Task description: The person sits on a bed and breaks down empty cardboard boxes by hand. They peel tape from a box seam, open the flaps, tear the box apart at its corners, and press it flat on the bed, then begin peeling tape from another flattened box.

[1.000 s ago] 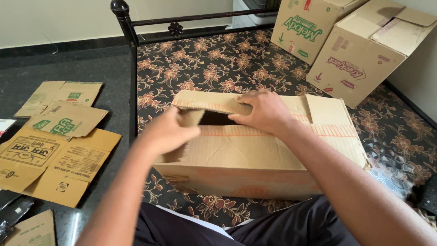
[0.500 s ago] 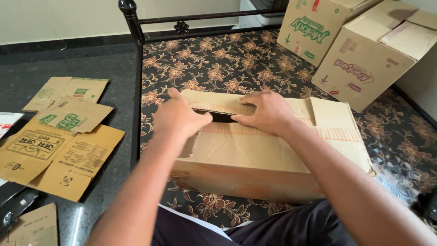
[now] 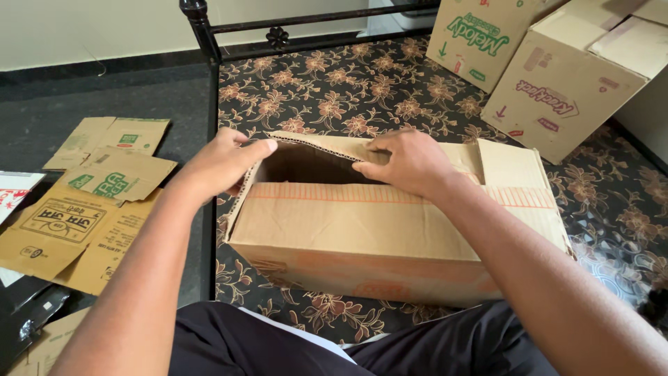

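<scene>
On the dark floral-patterned bedspread (image 3: pixel 390 97), right in front of the person's lap, sits a long brown corrugated cardboard box (image 3: pixel 390 237), its near long edge running almost parallel to the black trousers (image 3: pixel 292 348). The left hand (image 3: pixel 223 163) grips the short end flap at the box's left edge, thumb over the top of the torn corrugated rim and fingers wrapped down the outside. The right hand (image 3: pixel 410 161) lies flat on the far top flap, fingertips curled over its edge at the dark opening between the 2 hands. Both hands are clamped on the box's flaps, set apart from each other by that opening.

Left of the box, the bedspread ends at a black metal bed frame rail (image 3: pixel 211 139) whose post rises at the far corner; the box's left edge lies just beside it. Beyond the rail, on the dark floor (image 3: pixel 83 90), lie several flattened brown cardboard sheets with green and black print (image 3: pixel 90 202), overlapping one another and well apart from the box.

At the far right stand 2 upright brown cardboard cartons (image 3: pixel 557 76), touching each other. Open bedspread lies between them and the box, and more lies along the box's far side up to the headrail.
</scene>
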